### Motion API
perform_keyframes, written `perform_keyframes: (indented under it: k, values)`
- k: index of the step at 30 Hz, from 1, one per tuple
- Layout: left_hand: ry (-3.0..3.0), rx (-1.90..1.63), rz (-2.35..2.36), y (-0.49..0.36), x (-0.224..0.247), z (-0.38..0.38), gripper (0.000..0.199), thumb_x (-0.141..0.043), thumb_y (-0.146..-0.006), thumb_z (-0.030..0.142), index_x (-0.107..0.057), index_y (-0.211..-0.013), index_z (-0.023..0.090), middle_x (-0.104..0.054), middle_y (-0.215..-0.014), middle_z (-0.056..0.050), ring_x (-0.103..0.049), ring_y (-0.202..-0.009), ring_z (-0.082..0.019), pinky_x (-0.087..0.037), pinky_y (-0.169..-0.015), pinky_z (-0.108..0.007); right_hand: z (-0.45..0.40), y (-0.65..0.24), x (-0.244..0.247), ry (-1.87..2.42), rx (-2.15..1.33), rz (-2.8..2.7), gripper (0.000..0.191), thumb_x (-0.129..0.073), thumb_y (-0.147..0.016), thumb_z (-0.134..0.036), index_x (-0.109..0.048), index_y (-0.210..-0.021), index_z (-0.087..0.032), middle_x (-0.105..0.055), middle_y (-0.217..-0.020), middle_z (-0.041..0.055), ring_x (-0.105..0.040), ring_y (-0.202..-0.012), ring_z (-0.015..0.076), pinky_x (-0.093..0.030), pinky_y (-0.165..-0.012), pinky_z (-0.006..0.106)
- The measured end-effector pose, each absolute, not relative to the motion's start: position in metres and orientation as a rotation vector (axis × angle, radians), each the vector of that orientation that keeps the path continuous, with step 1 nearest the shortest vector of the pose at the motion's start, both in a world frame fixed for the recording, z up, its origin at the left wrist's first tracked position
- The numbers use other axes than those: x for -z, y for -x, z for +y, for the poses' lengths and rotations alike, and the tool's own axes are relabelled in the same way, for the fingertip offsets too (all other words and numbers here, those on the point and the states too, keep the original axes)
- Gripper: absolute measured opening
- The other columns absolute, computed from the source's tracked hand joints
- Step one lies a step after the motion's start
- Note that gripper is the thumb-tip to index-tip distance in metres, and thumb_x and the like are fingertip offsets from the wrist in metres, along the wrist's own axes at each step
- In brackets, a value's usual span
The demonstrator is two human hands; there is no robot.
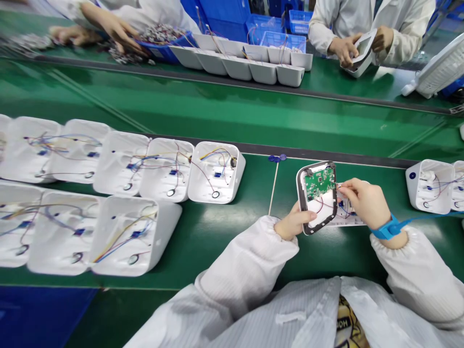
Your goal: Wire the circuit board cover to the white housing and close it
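My left hand (296, 220) grips the lower edge of a white panel with a dark rim (317, 223), tilted up off the bench. A green circuit board (319, 183) is fixed in the panel's upper part, with a thin dark wire below it. At the panel's right edge, the fingertips of my right hand (362, 197) pinch together beside the board. What they hold is too small to make out. Behind the panel lies a white housing (350, 221) with wires and a small blue part inside, partly hidden by the panel and my right hand. A blue wrist strap (387, 228) circles my right wrist.
Open white housings with wires (213, 169) stand in two rows at left. Others (429, 186) stand at right. Small blue discs (277, 158) lie near the back ledge. Across the bench, co-workers' hands (344, 50) work near more housings (237, 67) and a blue bin (165, 50).
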State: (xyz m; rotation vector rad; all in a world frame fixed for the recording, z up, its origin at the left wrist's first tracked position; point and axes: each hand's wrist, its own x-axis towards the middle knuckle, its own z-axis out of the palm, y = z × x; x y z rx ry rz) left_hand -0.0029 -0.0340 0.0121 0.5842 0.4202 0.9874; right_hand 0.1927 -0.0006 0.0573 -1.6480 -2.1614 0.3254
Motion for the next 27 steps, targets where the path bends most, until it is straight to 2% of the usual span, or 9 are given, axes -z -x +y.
perform_keyframes:
  k: [5, 8, 14, 20, 27]
  values:
    - [-0.585, -0.973, 0.444, 0.006, -0.010, -0.036, 0.062, -0.079, -0.059, 0.028, -0.065, -0.117, 0.013, -0.071, -0.115, -0.013, -0.062, -0.115, -0.037, -0.043, -0.106, -0.053, -0.003, -0.196, -0.056, 1.614, -0.036, -2.382, 0.024, -0.057, -0.093, -0.033, -0.074, -0.083, -0.020, -0.075, -0.081, 0.0069, -0.068, -0.070, 0.0217, -0.041, -0.059, 0.030]
    - [-0.577, -0.967, 0.471, 0.007, -0.008, -0.037, 0.064, -0.081, -0.059, 0.027, -0.064, -0.119, 0.014, -0.070, -0.116, -0.013, -0.061, -0.115, -0.036, -0.043, -0.105, -0.052, -0.005, -0.198, -0.063, 1.545, -0.151, -2.357, 0.023, -0.057, -0.093, -0.034, -0.075, -0.084, -0.021, -0.076, -0.084, 0.0057, -0.069, -0.074, 0.0207, -0.044, -0.063, 0.029]
    - [-0.643, -0.986, 0.552, 0.008, 0.000, -0.039, 0.065, -0.085, -0.058, 0.033, -0.065, -0.117, 0.015, -0.071, -0.111, -0.012, -0.064, -0.108, -0.034, -0.045, -0.101, -0.048, -0.018, -0.181, -0.073, 1.436, -0.626, -2.169, 0.026, -0.058, -0.092, -0.036, -0.073, -0.076, -0.022, -0.072, -0.069, 0.0003, -0.063, -0.057, 0.0145, -0.045, -0.057, 0.027]
    - [-0.709, -0.985, 0.616, 0.008, 0.004, -0.039, 0.065, -0.087, -0.056, 0.041, -0.067, -0.112, 0.015, -0.072, -0.102, -0.008, -0.065, -0.099, -0.030, -0.047, -0.095, -0.043, -0.021, -0.171, -0.070, 1.484, -0.678, -2.065, 0.023, -0.060, -0.090, -0.035, -0.070, -0.074, -0.022, -0.071, -0.068, -0.0007, -0.064, -0.058, 0.0152, -0.045, -0.057, 0.028]
    - [-0.712, -0.980, 0.588, 0.007, 0.001, -0.039, 0.064, -0.085, -0.059, 0.040, -0.066, -0.115, 0.015, -0.071, -0.108, -0.010, -0.063, -0.106, -0.032, -0.045, -0.100, -0.044, -0.027, -0.169, -0.069, 1.483, -0.588, -2.048, 0.018, -0.061, -0.090, -0.032, -0.069, -0.077, -0.022, -0.073, -0.073, -0.0006, -0.066, -0.063, 0.0163, -0.049, -0.062, 0.029]
